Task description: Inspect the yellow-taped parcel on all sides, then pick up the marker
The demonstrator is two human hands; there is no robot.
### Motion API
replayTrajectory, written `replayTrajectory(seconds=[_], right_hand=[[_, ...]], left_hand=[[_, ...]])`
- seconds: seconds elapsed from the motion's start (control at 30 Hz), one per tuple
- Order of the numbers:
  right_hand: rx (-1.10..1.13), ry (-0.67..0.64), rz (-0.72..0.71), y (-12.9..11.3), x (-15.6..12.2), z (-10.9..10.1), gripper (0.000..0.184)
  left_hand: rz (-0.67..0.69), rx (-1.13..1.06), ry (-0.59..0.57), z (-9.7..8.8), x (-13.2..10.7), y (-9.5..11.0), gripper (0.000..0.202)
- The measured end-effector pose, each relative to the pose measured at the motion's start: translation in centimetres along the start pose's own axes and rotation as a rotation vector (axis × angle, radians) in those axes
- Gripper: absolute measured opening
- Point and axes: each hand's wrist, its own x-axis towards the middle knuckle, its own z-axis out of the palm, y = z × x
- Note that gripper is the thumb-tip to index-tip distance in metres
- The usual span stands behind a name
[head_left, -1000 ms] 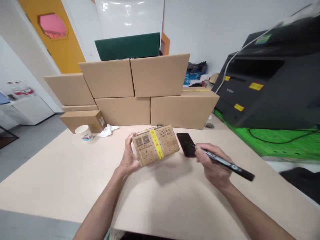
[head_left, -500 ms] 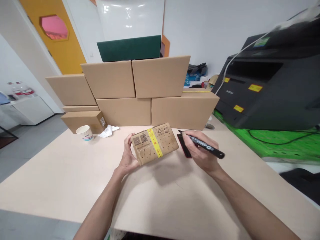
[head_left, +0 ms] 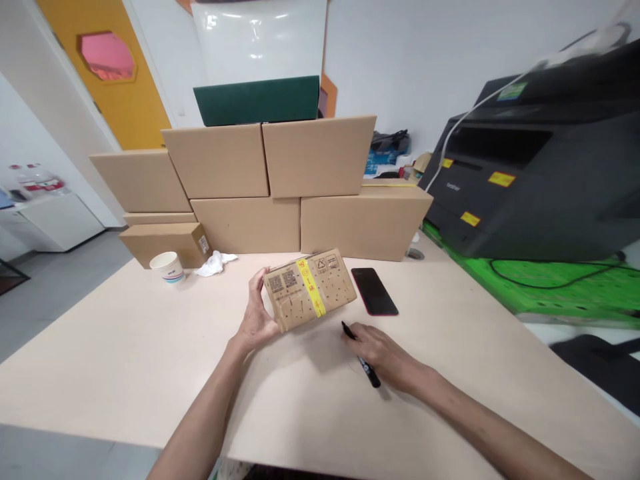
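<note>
A small cardboard box [head_left: 309, 289] with a yellow tape strip and printed codes stands tilted on the beige table [head_left: 125, 360]. My left hand [head_left: 257, 313] grips its left end and holds it up. My right hand [head_left: 383, 357] rests low on the table in front of the box, fingers closed round a black marker pen [head_left: 361, 363] that lies almost flat on the surface. A black phone [head_left: 374, 291] lies face up just right of the box.
A wall of large cardboard boxes [head_left: 280, 187] lines the back of the table, with a dark green box [head_left: 257, 100] on top. A paper cup [head_left: 167, 267] and crumpled tissue [head_left: 216, 263] sit at the left. A black printer [head_left: 540, 180] stands on a green mat at the right.
My right hand has come down and toward me from beside the phone to the table in front of the box, lowering the marker. The phone is uncovered. The left hand and box stay put.
</note>
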Motion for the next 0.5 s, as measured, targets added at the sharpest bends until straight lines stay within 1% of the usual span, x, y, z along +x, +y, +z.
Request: replayTrajectory(seconds=[0.07, 0.13, 0.2, 0.23, 0.3, 0.37, 0.4, 0.47, 0.5], right_hand=[[-0.003, -0.066, 0.02, -0.1, 0.1, 0.6, 0.046], [0.03, -0.1, 0.038, -0.1, 0.1, 0.8, 0.049], [0.086, -0.097, 0.063, 0.0, 0.1, 0.7, 0.048], [0.104, -0.075, 0.099, 0.2, 0.1, 0.5, 0.048], [0.1, 0.01, 0.238, 1.0, 0.4, -0.1, 0.046], [0.028, 0.112, 0.444, 2.3, 1.0, -0.9, 0.043], [0.001, 0.148, 0.513, 3.1, 1.5, -1.2, 0.045], [-0.059, 0.204, 0.676, 4.8, 2.6, -1.9, 0.058], [-0.097, 0.18, 0.8, 5.5, 3.1, -2.2, 0.067]], left_hand=[[0.011, 0.015, 0.004, 0.0, 0.0, 0.0, 0.127], [0.017, 0.024, 0.007, 0.0, 0.0, 0.0, 0.128], [0.01, 0.024, 0.0, 0.0, 0.0, 0.0, 0.128], [0.004, 0.023, -0.003, 0.0, -0.1, 0.0, 0.127], [0.0, 0.018, -0.006, -0.1, -0.1, -0.1, 0.126], [0.002, 0.015, -0.003, -0.1, -0.1, -0.2, 0.128], [0.004, 0.014, 0.001, -0.1, -0.1, -0.3, 0.129], [0.003, 0.012, 0.006, -0.1, -0.1, -0.4, 0.131], [0.002, 0.01, 0.008, -0.1, -0.1, -0.5, 0.131]])
